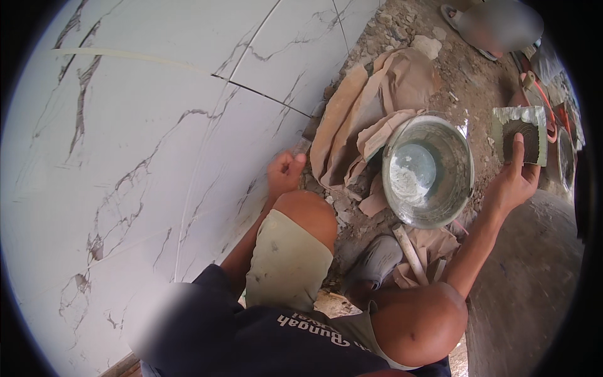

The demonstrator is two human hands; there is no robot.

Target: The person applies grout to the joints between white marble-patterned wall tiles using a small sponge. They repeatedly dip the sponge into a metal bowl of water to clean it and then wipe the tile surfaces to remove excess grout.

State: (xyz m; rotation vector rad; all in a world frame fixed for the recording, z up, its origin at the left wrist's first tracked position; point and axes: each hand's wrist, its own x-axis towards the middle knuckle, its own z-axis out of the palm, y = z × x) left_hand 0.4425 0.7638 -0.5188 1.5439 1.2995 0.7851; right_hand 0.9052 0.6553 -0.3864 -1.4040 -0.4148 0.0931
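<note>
My right hand (512,186) is raised at the right, its thumb pressed on the face of a square grey-green piece (502,135) with a pale, ragged edge; its exact kind is unclear. Near the edge of the white marbled tiles (144,125), my left hand (286,174) is closed, with its fingers curled. Whatever lies inside those fingers, if anything, is hidden. Between the hands stands a round bucket (461,201) with whitish material at its bottom, nearer to my right hand.
Torn brown paper (402,78) lies on rubble beside the bucket. A pale stick (409,254) rests near my shoe (375,261). At the top right is another person's foot in a sandal (449,16). Another container (565,160) and an orange-handled tool (551,113) are at the far right.
</note>
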